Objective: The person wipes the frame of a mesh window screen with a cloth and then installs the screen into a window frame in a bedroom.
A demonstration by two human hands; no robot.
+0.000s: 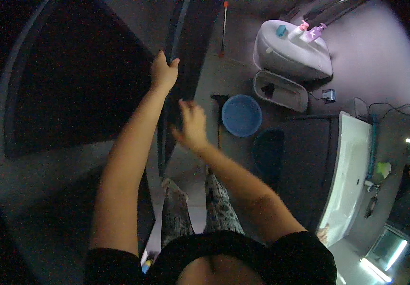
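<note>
My left hand (pixel 163 73) is closed around the upright edge of a dark framed panel (pixel 179 26) that looks like a door. The thumb shows on the right side of that edge, while most of the fingers are hidden behind it. Lower and to the right, my right hand (pixel 193 124) hangs in front of the same panel with its fingers apart and a little blurred. It holds nothing, and I cannot tell whether its fingertips touch the panel. Another dark, broad panel (pixel 72 85) fills the left side.
A blue basin (pixel 241 115) and a pale oblong tub (pixel 281 91) stand on the floor to the right. Behind them is a white rounded toilet tank (pixel 288 54) with pump bottles (pixel 313 33) on top. A white sink counter (pixel 347 175) runs along the right over a dark cabinet (pixel 307 161).
</note>
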